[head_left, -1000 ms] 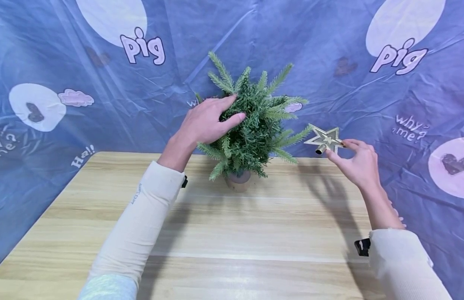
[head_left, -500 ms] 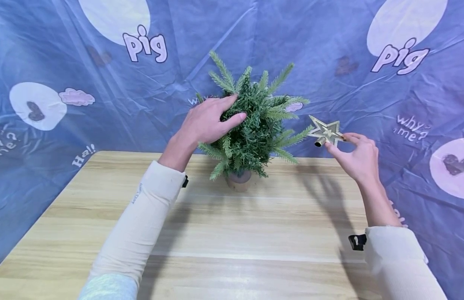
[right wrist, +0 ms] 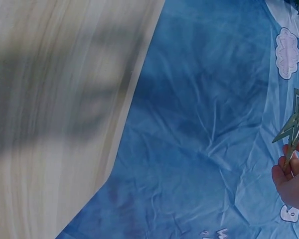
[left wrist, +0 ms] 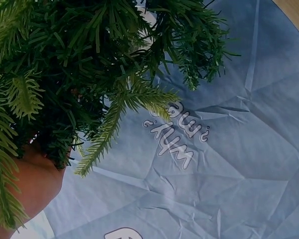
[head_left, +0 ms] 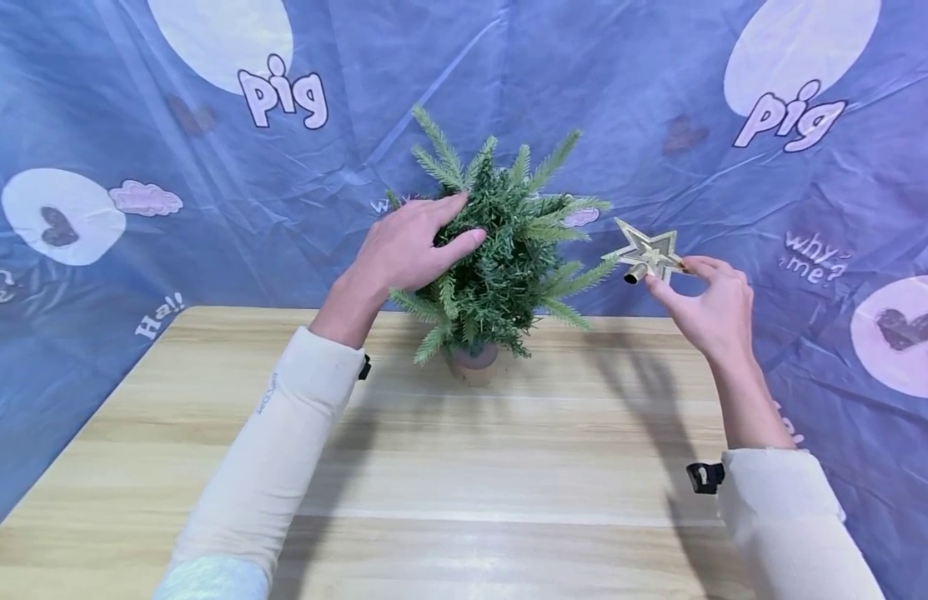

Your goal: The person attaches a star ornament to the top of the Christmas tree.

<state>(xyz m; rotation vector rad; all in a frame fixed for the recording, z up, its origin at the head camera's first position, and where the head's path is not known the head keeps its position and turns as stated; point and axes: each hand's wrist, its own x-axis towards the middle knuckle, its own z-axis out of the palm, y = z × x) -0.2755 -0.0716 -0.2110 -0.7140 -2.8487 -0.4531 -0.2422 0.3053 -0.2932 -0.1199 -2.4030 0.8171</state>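
The star (head_left: 647, 252) is gold, with a short tube at its base, and it hangs in the air at about three o'clock from the tree (head_left: 501, 250), just beside the tips of the right-side branches and above the far edge of the table (head_left: 509, 467). The right hand (head_left: 707, 312) pinches it by one point between thumb and fingertips (right wrist: 289, 172), so the hold is thin; a twist or a snag on a branch could, I judge, flip the star out of that pinch and drop it onto the table or the blue cloth (head_left: 133, 125) behind.

The left hand (head_left: 407, 246) lies against the tree at about nine o'clock, fingers pushed loosely into the needles, resting there more than gripping. The tree stands in a small pot (head_left: 473, 362) that looks narrow for its spread. A push from the right could tip it, since the left hand braces only one side. The soft branches may also bend aside under pressure.

Count: one star, one tree, one pot, one table, one patterned cloth, two hands.
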